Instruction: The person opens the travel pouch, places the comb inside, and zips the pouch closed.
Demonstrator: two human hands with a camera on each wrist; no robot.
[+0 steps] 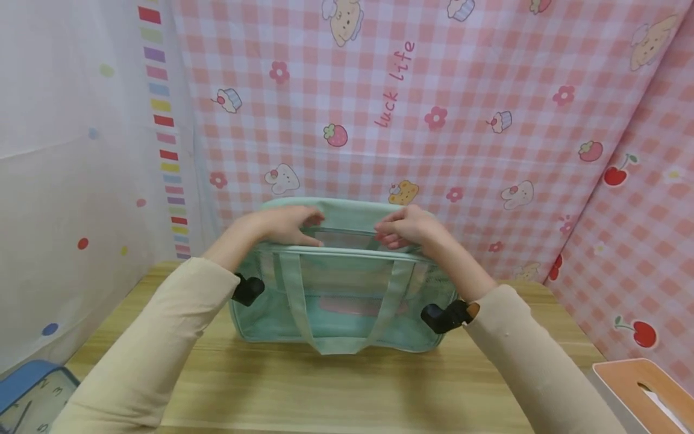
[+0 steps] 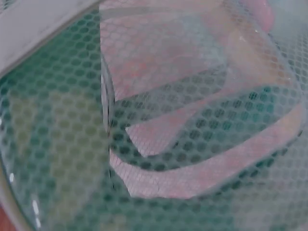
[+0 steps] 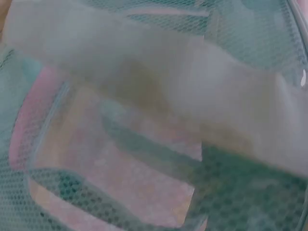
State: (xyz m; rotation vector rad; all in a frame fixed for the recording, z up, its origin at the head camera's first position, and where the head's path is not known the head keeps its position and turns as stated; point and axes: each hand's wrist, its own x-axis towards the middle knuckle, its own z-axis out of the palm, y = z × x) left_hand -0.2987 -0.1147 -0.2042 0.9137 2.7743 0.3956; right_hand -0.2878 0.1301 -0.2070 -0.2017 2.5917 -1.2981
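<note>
A mint-green bag (image 1: pixel 347 274) with see-through and mesh panels stands upright on the table, its top open. Over the left part of the opening, my left hand (image 1: pixel 293 225) has its thumb along the front rim and its fingers spread toward the back. My right hand (image 1: pixel 403 228) is at the right part, loosely bent fingers dipping into the opening. A pale fabric handle (image 1: pixel 295 295) hangs down the front. Something flat and pink (image 1: pixel 352 305) shows low through the front panel. Mesh (image 2: pixel 183 120) fills the left wrist view; a blurred pale strap (image 3: pixel 159 82) crosses the right one.
The wood-grain table (image 1: pixel 336 392) extends in front of the bag. A blue-framed clock (image 1: pixel 32 392) is at the lower left, an orange-topped tissue box (image 1: pixel 645 392) at the lower right. A pink checked cloth (image 1: pixel 461 78) hangs behind, with a pale curtain (image 1: pixel 70 181) left.
</note>
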